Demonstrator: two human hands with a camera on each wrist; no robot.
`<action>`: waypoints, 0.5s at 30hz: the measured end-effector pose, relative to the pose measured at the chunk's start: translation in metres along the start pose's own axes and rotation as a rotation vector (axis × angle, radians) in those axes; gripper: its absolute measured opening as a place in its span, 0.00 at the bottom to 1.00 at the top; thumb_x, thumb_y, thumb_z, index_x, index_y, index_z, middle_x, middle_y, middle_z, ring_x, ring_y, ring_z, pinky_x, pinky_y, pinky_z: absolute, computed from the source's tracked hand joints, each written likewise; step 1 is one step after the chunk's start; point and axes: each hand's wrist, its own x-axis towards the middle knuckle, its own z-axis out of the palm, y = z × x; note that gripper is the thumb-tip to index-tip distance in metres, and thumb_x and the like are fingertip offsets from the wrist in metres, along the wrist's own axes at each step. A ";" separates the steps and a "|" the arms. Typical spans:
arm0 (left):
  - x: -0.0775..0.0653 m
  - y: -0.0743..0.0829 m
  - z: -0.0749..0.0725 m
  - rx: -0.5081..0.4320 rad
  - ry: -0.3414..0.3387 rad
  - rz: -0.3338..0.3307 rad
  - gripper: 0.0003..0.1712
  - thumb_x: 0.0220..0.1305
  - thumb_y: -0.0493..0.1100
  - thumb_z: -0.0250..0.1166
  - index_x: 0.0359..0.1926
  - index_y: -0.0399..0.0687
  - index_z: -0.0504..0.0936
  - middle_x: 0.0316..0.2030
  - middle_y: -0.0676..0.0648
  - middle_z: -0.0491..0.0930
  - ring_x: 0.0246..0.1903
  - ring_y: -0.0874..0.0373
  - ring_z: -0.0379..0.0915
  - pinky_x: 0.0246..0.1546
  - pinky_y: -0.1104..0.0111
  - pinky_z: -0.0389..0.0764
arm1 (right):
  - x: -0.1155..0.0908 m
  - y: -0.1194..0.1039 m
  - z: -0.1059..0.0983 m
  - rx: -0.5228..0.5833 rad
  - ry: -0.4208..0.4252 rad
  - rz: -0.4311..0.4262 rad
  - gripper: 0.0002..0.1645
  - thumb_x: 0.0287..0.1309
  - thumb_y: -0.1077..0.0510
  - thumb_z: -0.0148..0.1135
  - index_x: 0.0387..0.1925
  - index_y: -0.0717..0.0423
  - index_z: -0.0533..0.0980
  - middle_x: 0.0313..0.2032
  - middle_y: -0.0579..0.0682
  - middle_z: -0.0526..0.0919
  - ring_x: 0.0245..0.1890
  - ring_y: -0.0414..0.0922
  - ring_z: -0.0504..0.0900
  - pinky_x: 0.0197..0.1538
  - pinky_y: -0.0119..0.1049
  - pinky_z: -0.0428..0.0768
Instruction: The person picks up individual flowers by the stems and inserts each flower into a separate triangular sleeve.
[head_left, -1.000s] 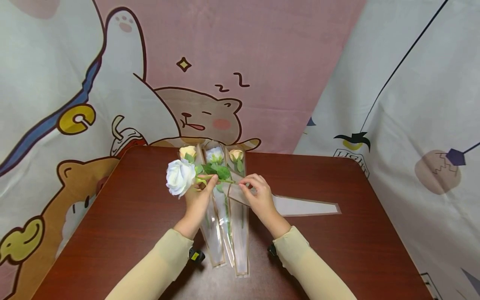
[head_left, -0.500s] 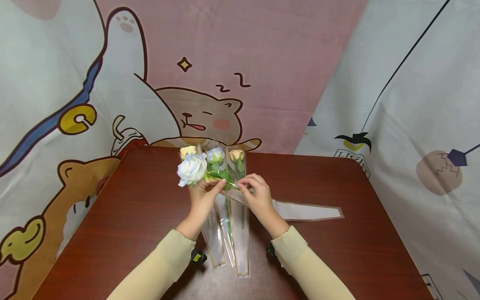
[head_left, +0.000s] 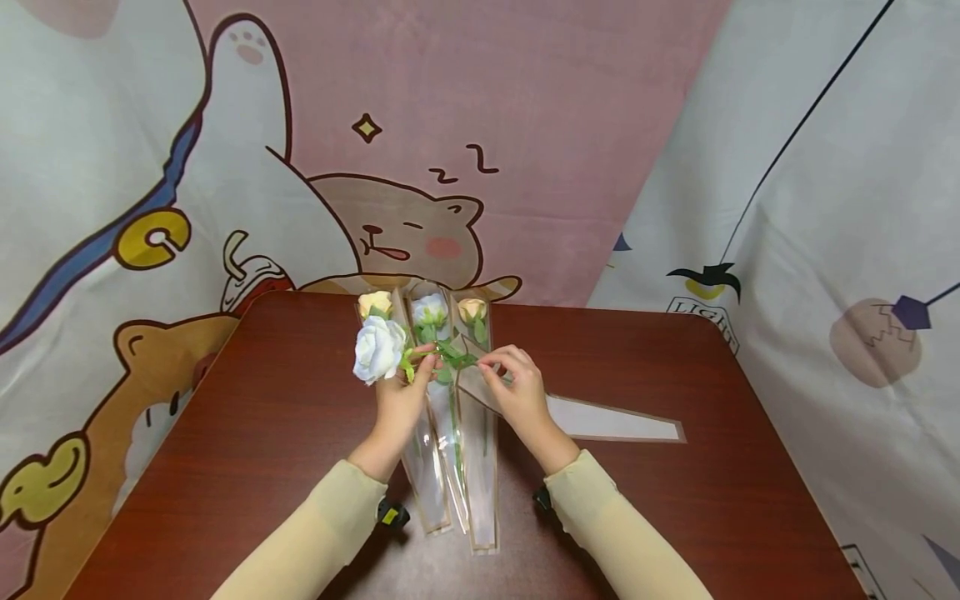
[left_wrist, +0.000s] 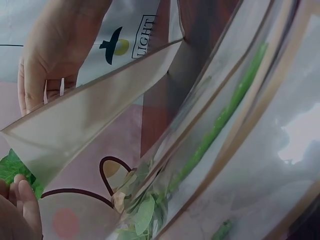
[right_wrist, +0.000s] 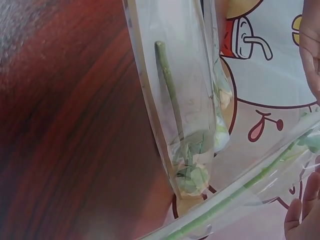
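Note:
My left hand (head_left: 397,410) holds a pale blue-white artificial rose (head_left: 378,350) by the stem, just below its bloom. The bloom points left, and its green leaves (head_left: 452,354) lie between my two hands. My right hand (head_left: 522,402) pinches the mouth of a clear flower sleeve (head_left: 615,416) with a tan border, whose narrow end stretches right over the table. In the right wrist view the rose's green stem (right_wrist: 240,192) runs inside this sleeve. The left wrist view shows the leaves (left_wrist: 15,167) at the sleeve's mouth, beside my left fingertips.
Three sleeved flowers lie side by side under my hands: a yellow rose (head_left: 375,304), a pale blue rose (head_left: 429,310) and a peach rose (head_left: 472,311). They rest on a dark red-brown table (head_left: 247,433). A printed cartoon cloth (head_left: 540,150) hangs behind.
The rose's bloom has shifted right from its place one second ago, and its leaves have come closer to my right hand. My right hand stays nearly still, gripping the sleeve.

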 end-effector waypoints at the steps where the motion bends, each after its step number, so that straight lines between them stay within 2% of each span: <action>1: 0.000 0.000 0.000 0.000 -0.004 0.011 0.13 0.58 0.30 0.55 0.42 0.24 0.73 0.32 0.26 0.75 0.35 0.35 0.72 0.36 0.59 0.77 | 0.000 0.000 0.000 -0.005 0.001 0.000 0.02 0.46 0.63 0.64 0.27 0.56 0.79 0.27 0.45 0.77 0.29 0.41 0.72 0.27 0.38 0.74; 3: 0.000 0.000 -0.001 -0.013 -0.002 0.025 0.13 0.58 0.30 0.55 0.42 0.23 0.73 0.32 0.25 0.75 0.36 0.34 0.71 0.37 0.58 0.77 | 0.000 0.000 0.000 -0.009 0.001 0.003 0.02 0.46 0.63 0.64 0.27 0.56 0.79 0.27 0.45 0.77 0.29 0.41 0.72 0.27 0.37 0.74; 7: 0.001 -0.004 -0.001 -0.083 0.028 0.030 0.12 0.56 0.28 0.56 0.41 0.22 0.71 0.33 0.25 0.74 0.35 0.35 0.72 0.35 0.67 0.78 | 0.000 0.000 -0.001 -0.007 -0.012 0.022 0.02 0.47 0.62 0.64 0.27 0.56 0.79 0.28 0.45 0.77 0.29 0.41 0.71 0.28 0.40 0.74; 9: 0.001 -0.006 -0.001 -0.106 0.039 0.050 0.11 0.55 0.27 0.57 0.39 0.21 0.71 0.33 0.25 0.74 0.34 0.37 0.74 0.34 0.68 0.78 | 0.000 -0.001 -0.001 -0.007 -0.018 0.032 0.02 0.47 0.61 0.63 0.27 0.56 0.79 0.28 0.44 0.77 0.29 0.41 0.71 0.28 0.41 0.74; 12: 0.001 -0.007 -0.001 -0.076 0.052 0.092 0.11 0.53 0.27 0.59 0.37 0.23 0.73 0.33 0.27 0.75 0.33 0.44 0.76 0.35 0.70 0.77 | -0.001 -0.001 -0.001 -0.003 -0.022 0.039 0.02 0.47 0.62 0.63 0.27 0.56 0.79 0.28 0.45 0.77 0.29 0.41 0.71 0.29 0.42 0.73; 15: 0.000 -0.008 0.001 -0.064 0.061 0.116 0.12 0.49 0.26 0.62 0.37 0.25 0.74 0.33 0.29 0.76 0.33 0.51 0.77 0.36 0.72 0.77 | -0.001 -0.001 -0.001 0.000 -0.022 0.039 0.02 0.47 0.62 0.63 0.27 0.56 0.79 0.29 0.45 0.77 0.29 0.41 0.71 0.29 0.38 0.74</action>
